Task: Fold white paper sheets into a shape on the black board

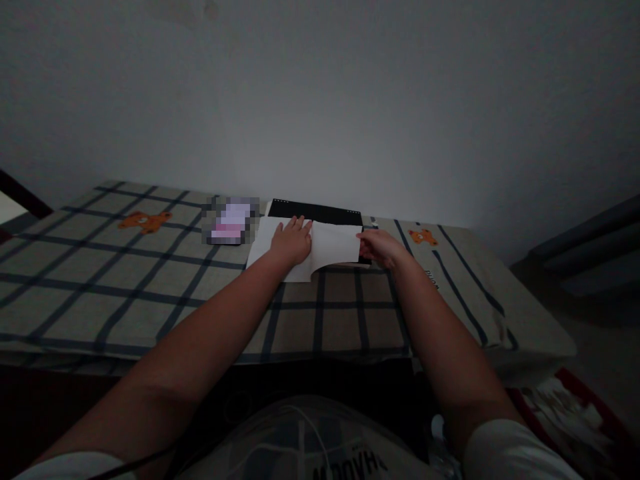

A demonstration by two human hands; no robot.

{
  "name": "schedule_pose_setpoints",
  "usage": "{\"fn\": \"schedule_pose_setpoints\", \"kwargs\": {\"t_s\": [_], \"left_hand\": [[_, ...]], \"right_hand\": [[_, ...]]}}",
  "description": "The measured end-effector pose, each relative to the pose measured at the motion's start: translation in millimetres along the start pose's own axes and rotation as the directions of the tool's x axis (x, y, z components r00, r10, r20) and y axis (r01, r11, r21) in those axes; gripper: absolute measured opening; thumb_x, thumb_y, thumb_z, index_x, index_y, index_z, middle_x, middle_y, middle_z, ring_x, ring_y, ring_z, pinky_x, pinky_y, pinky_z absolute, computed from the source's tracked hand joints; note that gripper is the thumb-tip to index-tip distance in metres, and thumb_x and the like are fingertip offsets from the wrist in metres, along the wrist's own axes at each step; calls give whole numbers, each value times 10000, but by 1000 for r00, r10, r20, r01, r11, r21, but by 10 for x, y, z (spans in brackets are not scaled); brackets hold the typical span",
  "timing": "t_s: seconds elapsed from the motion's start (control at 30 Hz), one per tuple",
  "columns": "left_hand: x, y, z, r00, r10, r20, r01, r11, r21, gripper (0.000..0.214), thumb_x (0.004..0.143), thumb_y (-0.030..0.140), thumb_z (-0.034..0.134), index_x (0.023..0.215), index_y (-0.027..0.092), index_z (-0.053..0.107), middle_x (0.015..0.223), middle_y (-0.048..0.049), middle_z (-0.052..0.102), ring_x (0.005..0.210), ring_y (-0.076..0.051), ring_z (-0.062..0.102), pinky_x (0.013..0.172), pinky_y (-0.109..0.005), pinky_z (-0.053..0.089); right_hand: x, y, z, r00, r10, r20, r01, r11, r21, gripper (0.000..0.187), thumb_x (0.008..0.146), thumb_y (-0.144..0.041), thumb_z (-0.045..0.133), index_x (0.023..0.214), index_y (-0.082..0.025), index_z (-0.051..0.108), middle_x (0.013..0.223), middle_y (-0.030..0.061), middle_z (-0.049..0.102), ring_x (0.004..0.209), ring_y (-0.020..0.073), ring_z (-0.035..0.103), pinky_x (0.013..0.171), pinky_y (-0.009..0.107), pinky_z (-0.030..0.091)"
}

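A sheet of white paper with a crease down its middle lies on the table. My left hand rests flat on its left half, fingers spread. At the right edge, my right hand pinches the paper between thumb and fingers, and that half is raised a little off the cloth. Behind and partly under the paper is a flat black item with small white marks along its far edge; its kind I cannot make out.
A checked tablecloth with orange bear prints covers the table, which stands against a pale wall. Left of the paper lies a phone with a blurred, lit screen. A red bin holding white scraps is on the floor at right.
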State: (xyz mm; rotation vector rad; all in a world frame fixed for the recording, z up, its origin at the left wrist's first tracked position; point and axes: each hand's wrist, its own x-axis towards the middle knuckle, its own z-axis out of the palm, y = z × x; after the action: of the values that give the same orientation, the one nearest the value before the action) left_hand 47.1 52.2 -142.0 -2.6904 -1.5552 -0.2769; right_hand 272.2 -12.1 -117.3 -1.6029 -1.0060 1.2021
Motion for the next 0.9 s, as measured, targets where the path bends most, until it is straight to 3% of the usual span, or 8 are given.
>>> {"fn": "schedule_pose_setpoints", "kwargs": {"t_s": [0.17, 0.37, 0.57, 0.77, 0.9], "left_hand": [[-8, 13, -20, 1000, 7, 13, -7, 1000, 5, 563, 969, 289, 224, 1500, 139, 332, 1588, -122, 269, 1465, -289, 233, 1138, -548, 260], [-24, 11, -19, 1000, -5, 10, 5, 1000, -3, 558, 980, 296, 207, 1509, 156, 316, 1594, -106, 259, 1470, -275, 223, 1146, -543, 250], [-15, -3, 0, 999, -12, -38, 12, 1000, 0, 546, 986, 310, 231, 1503, 164, 326, 1590, -112, 270, 1466, -269, 235, 1143, -522, 261], [-14, -31, -84, 985, 33, -167, -33, 999, 4, 515, 979, 323, 304, 1466, 180, 388, 1579, -91, 306, 1465, -252, 234, 1169, -479, 227], [-27, -45, -139, 973, 79, -215, -75, 997, 23, 454, 983, 304, 313, 1376, 210, 518, 1550, -54, 372, 1444, -223, 281, 1182, -450, 206]], "right_hand": [[-5, -3, -2, 999, 30, -10, -29, 995, 94, 111, 822, -138, 529, 725, -180, 564, 562, 6, 623, 458, 85, 556, 450, 178, 442], [-93, -98, -10, 997, 65, 41, -69, 992, 104, 257, 923, -335, 506, 742, -166, 578, 533, 18, 614, 429, 96, 547, 426, 195, 450], [-153, -145, -6, 990, 92, 111, -100, 993, 70, 140, 883, -216, 532, 774, -151, 592, 570, 32, 651, 445, 96, 560, 429, 185, 446], [-27, -35, 18, 999, 23, -41, -17, 990, 142, 70, 810, -155, 545, 747, -178, 569, 564, -11, 600, 468, 85, 542, 484, 186, 459], [37, 19, 32, 992, -23, -125, 37, 993, 115, 124, 779, -148, 547, 667, -188, 513, 509, -50, 481, 415, 68, 423, 424, 179, 364]]}}
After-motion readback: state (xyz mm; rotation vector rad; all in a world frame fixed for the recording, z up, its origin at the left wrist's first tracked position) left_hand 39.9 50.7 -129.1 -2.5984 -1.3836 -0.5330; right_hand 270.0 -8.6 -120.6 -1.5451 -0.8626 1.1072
